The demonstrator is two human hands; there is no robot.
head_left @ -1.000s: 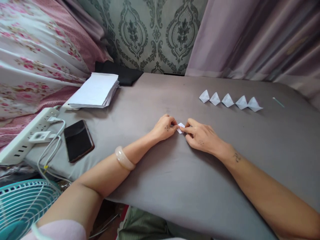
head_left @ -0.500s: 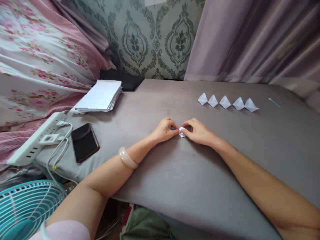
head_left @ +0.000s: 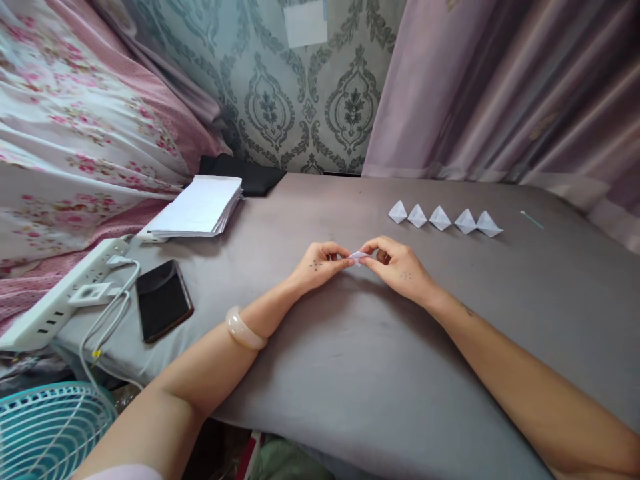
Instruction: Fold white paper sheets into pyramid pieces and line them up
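Observation:
A small piece of folded white paper (head_left: 358,256) is pinched between both hands over the middle of the grey-covered table. My left hand (head_left: 324,264) grips its left end between thumb and fingers, with a pale bangle (head_left: 244,329) on that forearm. From the other side, my right hand (head_left: 399,268) holds the right end, thumb below and index finger above. Parts of the paper are hidden by the fingertips. Beyond my right hand, several folded white paper shapes (head_left: 440,219) with pointed tops stand in a row.
On the left are a stack of white paper (head_left: 197,207), a black phone (head_left: 164,301) and a white power strip (head_left: 63,293) with cables. A cotton swab (head_left: 532,220) lies at the right. A teal fan (head_left: 50,430) stands below the table's left edge.
The folded paper has risen slightly and been spread wider between my fingers, with my hands a little further apart. The camera view has tilted up.

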